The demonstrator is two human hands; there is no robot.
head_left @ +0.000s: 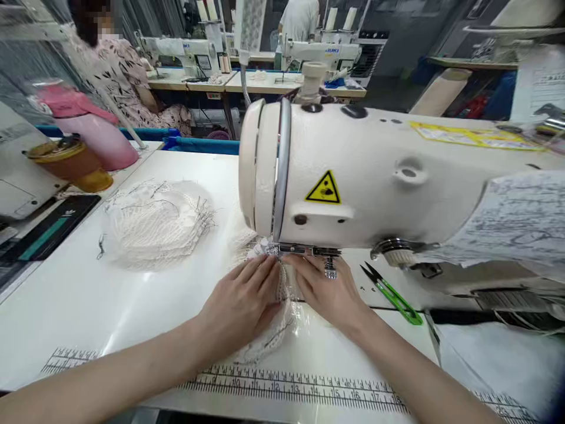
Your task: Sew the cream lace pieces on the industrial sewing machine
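A strip of white lace fabric (266, 341) runs from the near side of the table up to the presser foot of the white sewing machine (375, 176). My left hand (247, 294) lies over the lace, fingers stretched forward and pressing down close to the needle area. Right of the lace, my right hand (326, 288) reaches under the machine head, its fingers extended toward the presser foot and partly behind a small metal attachment (330, 266). The needle itself is hard to make out. Green-handled thread snips (397, 299) lie just right of my right hand.
A pile of white lace pieces (154, 227) lies left on the white table. Beyond it are an amber cup (73, 162), a pink bottle (88, 126) and a dark flat box (48, 227). A printed ruler (282, 386) crosses the front. A person (119, 76) sits behind.
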